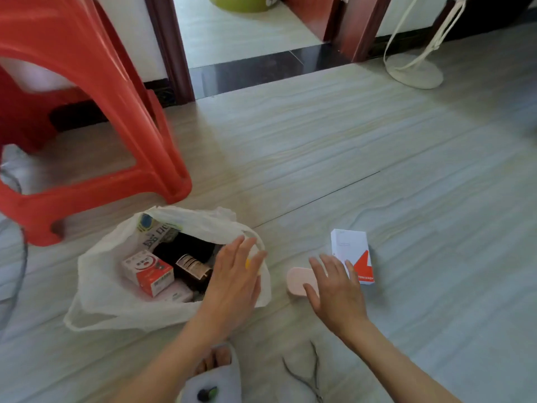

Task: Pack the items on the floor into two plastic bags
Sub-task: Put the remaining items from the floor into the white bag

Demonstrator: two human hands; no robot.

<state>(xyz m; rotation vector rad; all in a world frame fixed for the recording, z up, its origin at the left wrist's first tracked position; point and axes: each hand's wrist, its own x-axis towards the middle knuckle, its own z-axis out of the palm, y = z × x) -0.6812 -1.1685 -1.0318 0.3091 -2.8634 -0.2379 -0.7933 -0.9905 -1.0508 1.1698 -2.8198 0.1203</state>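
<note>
— Hovering over the pale grey streaked floor tiles (363, 135): left hand (232, 274), fingers spread, holding nothing, above the open white plastic bag (96, 286) with a red-and-white box (148, 270) inside.

— And beside it?

— Right hand (334, 283), flat and empty, over a pink oval case (295, 279). Just right, a white-and-red carton (353, 254). Behind, an orange plastic stool (96, 112) by the doorway.

Just one camera here, worn on the head, pointing forward and steeply down at the floor (363, 175) from close up. Both forearms reach in from the bottom edge, and a doorway (252, 33) sits at the top.
</note>
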